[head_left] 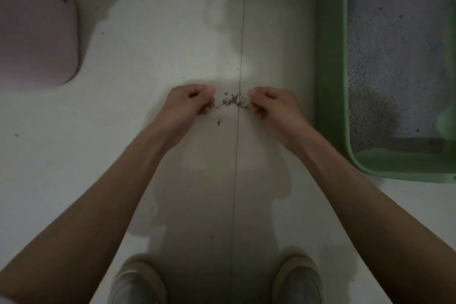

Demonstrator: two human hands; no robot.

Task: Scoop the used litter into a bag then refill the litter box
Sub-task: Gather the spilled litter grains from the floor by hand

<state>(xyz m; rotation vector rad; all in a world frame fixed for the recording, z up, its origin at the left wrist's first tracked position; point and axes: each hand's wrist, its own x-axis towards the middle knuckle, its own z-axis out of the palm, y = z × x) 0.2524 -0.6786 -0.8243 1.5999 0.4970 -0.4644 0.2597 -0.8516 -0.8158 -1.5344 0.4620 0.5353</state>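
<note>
While the green litter box (332, 69) is sitting at the right edge of the view, with pale grey litter (394, 44) lying inside it and a darker patch showing toward its near end, the person is crouching over the white tiled floor (172, 32) with both forearms reaching forward. A pink rounded container (37, 32) is resting well apart at the far left, and what it is cannot be told. Between the two hands a transparent bag (217, 168) appears to be hanging, its faint outline spreading down toward the shoes (296, 281) and its long axis running from the hands back toward the person. The left hand (190, 103) is pinching what seems to be one side of the bag's mouth with curled fingers, and the right hand (269, 106) is doing the same at the other side, so the mouth is being stretched sideways between them. A small clump of dark litter bits (230, 100) is lying just between the fingertips, though whether it is inside the bag or on the floor cannot be told. The box is lying to the right of both hands, so the right hand is the nearer one for reaching it. No scoop is plainly showing. Judging from this, the scooping is likely not finished, and the refill is not yet begun.
</note>
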